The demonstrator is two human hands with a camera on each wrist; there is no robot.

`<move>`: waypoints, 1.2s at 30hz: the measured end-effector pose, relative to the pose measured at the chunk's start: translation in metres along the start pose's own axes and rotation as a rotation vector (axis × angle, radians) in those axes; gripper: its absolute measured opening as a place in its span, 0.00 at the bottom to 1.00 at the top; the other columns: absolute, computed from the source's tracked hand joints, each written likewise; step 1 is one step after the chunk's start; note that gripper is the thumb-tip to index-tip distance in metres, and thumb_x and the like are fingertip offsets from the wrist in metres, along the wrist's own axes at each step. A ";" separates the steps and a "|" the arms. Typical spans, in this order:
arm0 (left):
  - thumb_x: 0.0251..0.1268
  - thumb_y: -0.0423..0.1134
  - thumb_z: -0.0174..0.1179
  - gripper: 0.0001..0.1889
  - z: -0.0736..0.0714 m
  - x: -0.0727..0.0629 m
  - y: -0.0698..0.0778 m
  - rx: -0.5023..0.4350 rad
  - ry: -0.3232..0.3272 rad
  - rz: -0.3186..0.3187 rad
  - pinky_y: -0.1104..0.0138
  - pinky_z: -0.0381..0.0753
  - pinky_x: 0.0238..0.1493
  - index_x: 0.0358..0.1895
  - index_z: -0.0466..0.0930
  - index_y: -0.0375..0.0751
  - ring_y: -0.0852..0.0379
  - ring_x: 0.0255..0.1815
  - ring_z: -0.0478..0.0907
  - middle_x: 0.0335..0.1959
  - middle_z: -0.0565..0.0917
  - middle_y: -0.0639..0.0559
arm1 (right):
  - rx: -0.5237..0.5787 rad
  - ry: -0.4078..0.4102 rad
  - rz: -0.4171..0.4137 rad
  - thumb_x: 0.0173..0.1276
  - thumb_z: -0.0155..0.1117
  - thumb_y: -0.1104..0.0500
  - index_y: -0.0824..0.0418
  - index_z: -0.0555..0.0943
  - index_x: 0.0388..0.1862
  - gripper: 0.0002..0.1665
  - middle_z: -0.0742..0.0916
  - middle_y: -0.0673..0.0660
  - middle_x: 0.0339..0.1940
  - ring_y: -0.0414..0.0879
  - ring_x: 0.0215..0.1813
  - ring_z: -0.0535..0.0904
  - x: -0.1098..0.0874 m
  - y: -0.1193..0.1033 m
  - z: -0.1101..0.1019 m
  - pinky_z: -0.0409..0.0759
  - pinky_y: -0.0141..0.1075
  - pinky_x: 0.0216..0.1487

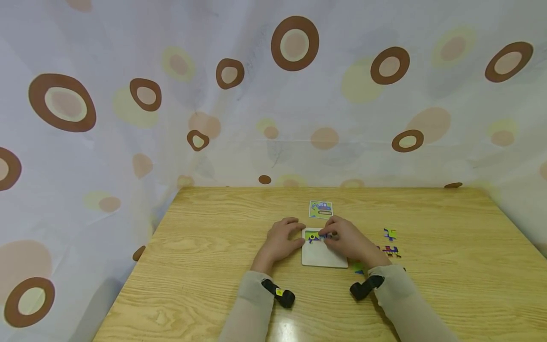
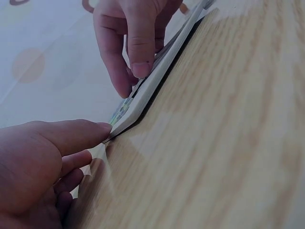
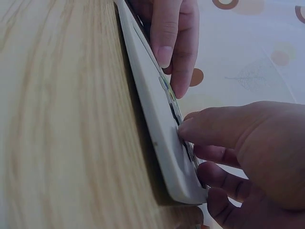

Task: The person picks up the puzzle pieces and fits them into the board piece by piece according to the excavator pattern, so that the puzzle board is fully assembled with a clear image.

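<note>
A shallow white puzzle tray [image 1: 323,257] lies on the table, with colourful jigsaw pieces [image 1: 312,236] along the upper part of its recess. My left hand [image 1: 281,240] rests at the tray's left side, thumb and forefinger touching its edge; the thumb is fairly straight in the left wrist view. Over the tray's upper right part, my right hand [image 1: 348,239] pinches a puzzle piece [image 1: 328,235] between thumb and fingers, low against the recess. The fingers hide most of that piece. From the right wrist view, the thumb [image 3: 190,129] meets the dark-edged pieces.
Behind the tray lies a picture card [image 1: 320,209] showing a digger. Loose puzzle pieces [image 1: 391,251] lie to the right, beyond the right wrist, and a green piece [image 1: 358,268] sits near the tray's lower right corner. A patterned curtain [image 1: 299,95] rises behind the wooden table [image 1: 205,266].
</note>
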State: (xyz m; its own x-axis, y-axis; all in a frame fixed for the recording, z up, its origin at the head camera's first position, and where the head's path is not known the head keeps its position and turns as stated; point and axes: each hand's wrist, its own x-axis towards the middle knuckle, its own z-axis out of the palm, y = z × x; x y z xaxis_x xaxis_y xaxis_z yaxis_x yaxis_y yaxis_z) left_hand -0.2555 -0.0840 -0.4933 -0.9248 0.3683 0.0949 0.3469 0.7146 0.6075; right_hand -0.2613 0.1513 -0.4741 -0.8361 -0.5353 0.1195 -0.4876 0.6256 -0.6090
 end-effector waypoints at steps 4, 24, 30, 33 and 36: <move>0.68 0.44 0.62 0.20 0.000 0.001 0.000 -0.004 0.003 0.000 0.47 0.61 0.67 0.63 0.79 0.49 0.42 0.69 0.64 0.69 0.70 0.48 | -0.006 0.025 0.001 0.65 0.68 0.68 0.60 0.88 0.42 0.09 0.79 0.52 0.41 0.46 0.40 0.76 0.001 -0.001 0.000 0.77 0.41 0.42; 0.69 0.44 0.62 0.21 0.001 0.000 0.000 -0.009 -0.003 -0.007 0.48 0.60 0.68 0.63 0.79 0.49 0.43 0.70 0.63 0.70 0.70 0.49 | 0.001 0.057 0.031 0.68 0.67 0.62 0.57 0.88 0.39 0.05 0.82 0.52 0.42 0.46 0.41 0.77 -0.003 -0.006 -0.006 0.78 0.44 0.44; 0.69 0.45 0.61 0.21 0.002 0.000 0.000 0.003 -0.006 -0.020 0.47 0.59 0.68 0.63 0.79 0.50 0.43 0.70 0.62 0.70 0.69 0.49 | -0.002 0.089 0.031 0.70 0.64 0.61 0.61 0.86 0.49 0.11 0.82 0.53 0.46 0.49 0.46 0.76 -0.006 -0.007 -0.014 0.78 0.45 0.45; 0.68 0.45 0.62 0.21 0.002 0.000 0.000 0.006 -0.006 -0.019 0.47 0.59 0.68 0.63 0.79 0.50 0.43 0.70 0.63 0.70 0.69 0.50 | -0.004 0.112 0.029 0.71 0.63 0.60 0.62 0.84 0.54 0.15 0.83 0.55 0.49 0.50 0.47 0.76 -0.010 -0.008 -0.020 0.78 0.45 0.45; 0.68 0.45 0.62 0.21 0.001 -0.001 0.000 -0.001 -0.003 -0.017 0.47 0.60 0.68 0.63 0.79 0.50 0.43 0.70 0.62 0.70 0.69 0.49 | -0.009 0.140 0.016 0.71 0.63 0.60 0.62 0.83 0.55 0.15 0.83 0.56 0.50 0.51 0.47 0.76 -0.014 -0.009 -0.026 0.78 0.46 0.44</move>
State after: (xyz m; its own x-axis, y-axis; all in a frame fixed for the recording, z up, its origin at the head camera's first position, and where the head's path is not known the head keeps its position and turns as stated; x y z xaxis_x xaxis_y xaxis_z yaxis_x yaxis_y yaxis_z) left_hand -0.2546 -0.0833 -0.4940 -0.9300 0.3581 0.0826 0.3314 0.7202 0.6095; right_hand -0.2517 0.1683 -0.4501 -0.8706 -0.4411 0.2180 -0.4752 0.6390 -0.6049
